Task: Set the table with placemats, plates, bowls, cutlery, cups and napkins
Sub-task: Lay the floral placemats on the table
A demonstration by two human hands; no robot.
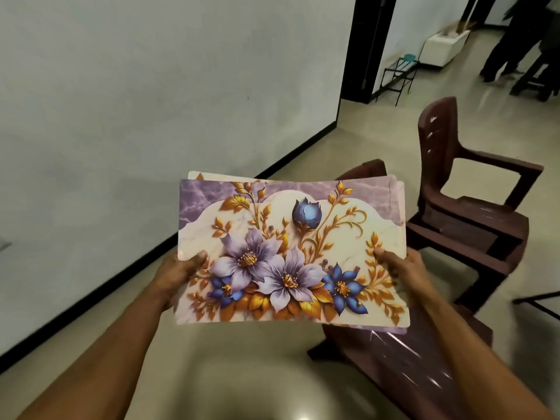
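A stack of floral placemats (291, 247), printed with purple and blue flowers and gold leaves, is held level in front of me above the floor. My left hand (181, 274) grips the stack's left edge with the thumb on top. My right hand (400, 271) grips the right edge the same way, thumb on the print. Edges of further mats stick out at the back and right of the top mat. The fingers under the stack are hidden. No table, plates, bowls, cutlery, cups or napkins are in view.
A dark red plastic chair (466, 201) stands to the right, with another one (403, 353) close below the mats. A white wall (151, 101) runs along the left. Beyond a doorway stand a small black rack (397, 77), a white box (445, 47) and a person's legs (509, 50).
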